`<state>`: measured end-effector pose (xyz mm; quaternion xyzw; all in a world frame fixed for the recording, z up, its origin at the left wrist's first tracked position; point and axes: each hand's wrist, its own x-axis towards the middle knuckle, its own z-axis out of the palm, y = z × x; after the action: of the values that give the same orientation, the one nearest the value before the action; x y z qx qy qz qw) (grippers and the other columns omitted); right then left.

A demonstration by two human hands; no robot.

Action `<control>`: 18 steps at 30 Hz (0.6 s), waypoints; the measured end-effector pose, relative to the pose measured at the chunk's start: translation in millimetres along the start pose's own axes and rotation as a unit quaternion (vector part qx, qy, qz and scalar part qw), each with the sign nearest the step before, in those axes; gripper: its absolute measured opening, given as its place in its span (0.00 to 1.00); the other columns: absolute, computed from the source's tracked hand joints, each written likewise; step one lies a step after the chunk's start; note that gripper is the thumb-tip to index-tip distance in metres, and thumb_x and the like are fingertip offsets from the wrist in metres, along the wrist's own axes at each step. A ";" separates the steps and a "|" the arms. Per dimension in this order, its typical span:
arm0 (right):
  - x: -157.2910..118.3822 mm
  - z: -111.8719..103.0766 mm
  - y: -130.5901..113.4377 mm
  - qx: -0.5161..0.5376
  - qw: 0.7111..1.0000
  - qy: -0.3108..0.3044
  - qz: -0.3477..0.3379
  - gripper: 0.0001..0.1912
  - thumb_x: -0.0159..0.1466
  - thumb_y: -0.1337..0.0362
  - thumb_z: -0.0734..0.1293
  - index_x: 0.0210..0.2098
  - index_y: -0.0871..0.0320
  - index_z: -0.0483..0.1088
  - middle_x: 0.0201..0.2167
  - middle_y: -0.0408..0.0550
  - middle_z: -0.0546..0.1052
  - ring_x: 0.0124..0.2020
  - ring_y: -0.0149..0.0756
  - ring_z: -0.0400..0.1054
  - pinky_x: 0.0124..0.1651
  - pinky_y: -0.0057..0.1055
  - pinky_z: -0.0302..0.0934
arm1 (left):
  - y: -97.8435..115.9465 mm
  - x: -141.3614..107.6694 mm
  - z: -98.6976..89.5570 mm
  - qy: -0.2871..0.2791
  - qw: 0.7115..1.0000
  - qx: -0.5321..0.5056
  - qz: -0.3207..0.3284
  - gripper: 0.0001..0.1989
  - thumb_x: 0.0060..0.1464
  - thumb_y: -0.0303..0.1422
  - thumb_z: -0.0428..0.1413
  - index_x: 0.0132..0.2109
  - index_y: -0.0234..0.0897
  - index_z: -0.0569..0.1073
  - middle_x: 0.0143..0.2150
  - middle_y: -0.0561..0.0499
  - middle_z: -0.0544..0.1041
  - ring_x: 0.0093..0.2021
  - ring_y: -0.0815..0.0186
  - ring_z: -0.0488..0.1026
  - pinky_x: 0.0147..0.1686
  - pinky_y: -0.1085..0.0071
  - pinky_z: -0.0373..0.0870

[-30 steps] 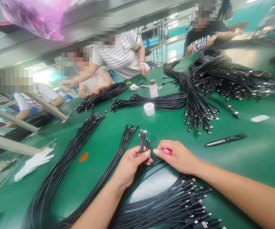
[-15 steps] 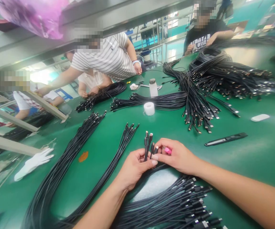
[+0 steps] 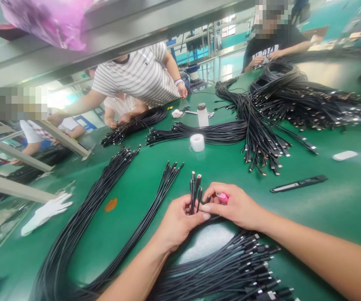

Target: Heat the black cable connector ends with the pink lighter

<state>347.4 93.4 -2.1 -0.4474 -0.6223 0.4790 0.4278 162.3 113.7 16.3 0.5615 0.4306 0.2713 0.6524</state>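
Observation:
My left hand point(image 3: 180, 221) is closed around a small bunch of black USB cables point(image 3: 194, 190), their plug ends sticking up above the fingers. Right beside it, my right hand point(image 3: 230, 205) pinches one black cable plug point(image 3: 207, 200) between thumb and fingers. A pink piece point(image 3: 222, 197) with a metallic end is tucked in the right fingers; its kind is unclear. Under my wrists lies a large bundle of black cables point(image 3: 212, 267), plugs pointing right. To the left, a thinner cable bundle point(image 3: 155, 200) and a thicker one point(image 3: 89, 209) curve over the green table point(image 3: 143, 175).
A white tape roll point(image 3: 197, 143), a bottle point(image 3: 202, 116) and more cable bundles point(image 3: 262, 142) lie farther back. A black utility knife point(image 3: 299, 184) rests at right, a white glove point(image 3: 46, 214) at left. Metal shelving point(image 3: 111, 33) crosses overhead. Several co-workers point(image 3: 139, 75) are across the table.
The plug pinched in my right hand has tilted over, and a plug beside it stands closer to the left hand's bunch. Both hands stay nearly in place; the view shifts slightly.

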 end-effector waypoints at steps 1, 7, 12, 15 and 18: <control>0.0 0.0 -0.7 -0.007 1.000 0.005 -0.007 0.09 0.60 0.57 0.70 0.33 0.58 0.73 0.26 0.40 0.71 0.27 0.29 0.61 0.31 0.26 0.56 | 0.0 0.2 0.0 0.000 1.000 -0.001 -0.002 0.15 0.40 0.32 0.69 0.35 0.32 0.75 0.34 0.50 0.76 0.36 0.66 0.71 0.39 0.72 0.66; 2.4 -2.6 -0.2 -0.038 0.998 0.050 -0.010 0.19 0.67 0.53 0.61 0.28 0.58 0.73 0.24 0.42 0.71 0.27 0.30 0.62 0.32 0.27 0.56 | -1.5 1.0 -1.6 0.020 0.999 0.015 -0.024 0.13 0.42 0.32 0.68 0.31 0.33 0.71 0.27 0.56 0.70 0.28 0.73 0.64 0.31 0.76 0.60; 8.9 -7.2 10.1 0.043 0.990 0.132 0.037 0.19 0.65 0.49 0.63 0.32 0.59 0.73 0.21 0.40 0.66 0.21 0.28 0.53 0.23 0.26 0.48 | -3.6 1.7 -3.1 0.003 1.000 0.008 -0.022 0.13 0.45 0.33 0.67 0.31 0.33 0.70 0.26 0.55 0.70 0.28 0.72 0.65 0.32 0.75 0.62; 9.9 -8.5 9.9 0.049 0.991 0.120 0.032 0.16 0.64 0.51 0.65 0.33 0.59 0.72 0.21 0.39 0.65 0.20 0.27 0.52 0.23 0.26 0.47 | -3.5 2.1 -3.3 0.001 1.000 0.006 -0.020 0.14 0.45 0.34 0.67 0.31 0.33 0.69 0.26 0.55 0.70 0.28 0.72 0.66 0.32 0.74 0.63; 8.2 -8.7 5.6 -0.006 0.996 0.085 0.005 0.14 0.65 0.54 0.65 0.32 0.59 0.74 0.23 0.41 0.70 0.24 0.29 0.58 0.28 0.27 0.53 | -3.3 2.2 -3.4 0.004 1.000 0.012 -0.022 0.15 0.44 0.34 0.67 0.31 0.33 0.69 0.27 0.55 0.71 0.29 0.71 0.67 0.32 0.74 0.63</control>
<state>354.7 104.0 -5.3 -0.4923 -0.5845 0.4379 0.4736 160.0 116.5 12.6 0.5584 0.4486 0.2541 0.6500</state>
